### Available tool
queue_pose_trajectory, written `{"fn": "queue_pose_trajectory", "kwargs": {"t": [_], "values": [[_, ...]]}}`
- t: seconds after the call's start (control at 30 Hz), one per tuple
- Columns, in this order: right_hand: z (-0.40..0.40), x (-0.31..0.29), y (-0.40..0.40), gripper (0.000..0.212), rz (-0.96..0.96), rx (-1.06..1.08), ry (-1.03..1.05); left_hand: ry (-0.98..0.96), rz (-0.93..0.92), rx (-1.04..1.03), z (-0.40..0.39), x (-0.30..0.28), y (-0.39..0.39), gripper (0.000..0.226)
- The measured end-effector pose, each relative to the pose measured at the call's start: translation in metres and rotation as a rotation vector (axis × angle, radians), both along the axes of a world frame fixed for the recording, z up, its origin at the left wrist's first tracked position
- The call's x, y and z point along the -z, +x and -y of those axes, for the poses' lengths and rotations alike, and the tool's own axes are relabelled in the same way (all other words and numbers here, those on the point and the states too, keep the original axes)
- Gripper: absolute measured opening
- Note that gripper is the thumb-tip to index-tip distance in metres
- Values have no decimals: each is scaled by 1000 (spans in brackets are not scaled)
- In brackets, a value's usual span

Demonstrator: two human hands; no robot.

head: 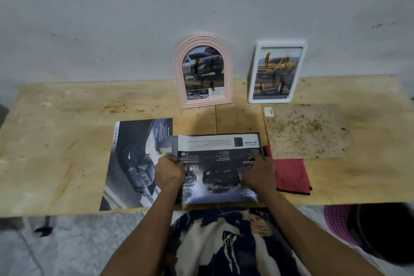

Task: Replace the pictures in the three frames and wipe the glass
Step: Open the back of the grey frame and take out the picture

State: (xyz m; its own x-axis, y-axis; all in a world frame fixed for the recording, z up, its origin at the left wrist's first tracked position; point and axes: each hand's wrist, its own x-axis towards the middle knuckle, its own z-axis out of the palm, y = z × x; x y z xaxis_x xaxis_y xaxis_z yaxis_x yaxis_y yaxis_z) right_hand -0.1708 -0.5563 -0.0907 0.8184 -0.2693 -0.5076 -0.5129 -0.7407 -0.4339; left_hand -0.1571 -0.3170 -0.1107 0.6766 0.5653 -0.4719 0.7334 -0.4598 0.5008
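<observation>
A car brochure page (220, 164) lies upside down over a dark frame (174, 145) at the table's near edge; only the frame's left and top rims show. My left hand (169, 172) grips the page's left edge and my right hand (259, 173) presses on its right side. A pink arched frame (202, 71) and a white rectangular frame (276, 71) lean upright against the wall, each holding a car picture, with brown smears on the glass. Another car page (134, 163) lies flat to the left. A red cloth (291, 175) lies by my right hand.
A stained brown backing board (307, 130) with a small white label lies flat at the right of the plywood table (56, 141). A pink basket (338, 224) and a dark round object sit on the floor, lower right. The wall stands directly behind the table.
</observation>
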Motion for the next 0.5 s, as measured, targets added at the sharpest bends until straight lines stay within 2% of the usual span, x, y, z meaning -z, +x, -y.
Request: {"fn": "queue_pose_trajectory", "kwargs": {"t": [0.3,0.5], "values": [[-8,3,1,45,-4,59,-41,141,26,71,-10,-6,-5,5],[-11,5,5,50,11,150,-40,300,89,197,-6,-12,-9,22]]}}
